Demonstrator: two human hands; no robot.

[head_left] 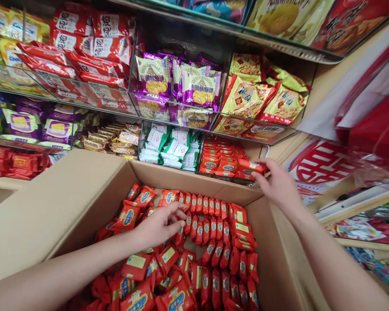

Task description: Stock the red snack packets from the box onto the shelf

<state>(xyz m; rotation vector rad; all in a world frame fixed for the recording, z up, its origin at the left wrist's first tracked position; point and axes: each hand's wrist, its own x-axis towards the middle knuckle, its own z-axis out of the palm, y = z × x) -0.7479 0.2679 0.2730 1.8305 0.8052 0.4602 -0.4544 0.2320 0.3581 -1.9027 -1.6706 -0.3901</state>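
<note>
Small red snack packets (213, 278) with blue-and-gold labels fill a large open cardboard box (94, 203), some in upright rows, others in a loose heap. My left hand (164, 222) reaches over the box's left wall, its curved fingers apart at the end of a row, touching or nearly touching the packets there. No lifted packet shows in it. Beyond the box's far right corner, my right hand (278, 185) pinches a red snack packet (250, 166) between thumb and fingers. That packet is at the front of a shelf compartment holding a pile of similar red packets (225, 151).
Clear-fronted shelves hold white-and-green packets (176, 147), purple biscuit packets (199, 86), red-and-yellow packets (246, 97) and red-and-white packets (97, 34). A clear shelf edge (278, 43) juts out above. Red-and-white plastic packaging (376, 116) hangs at the right.
</note>
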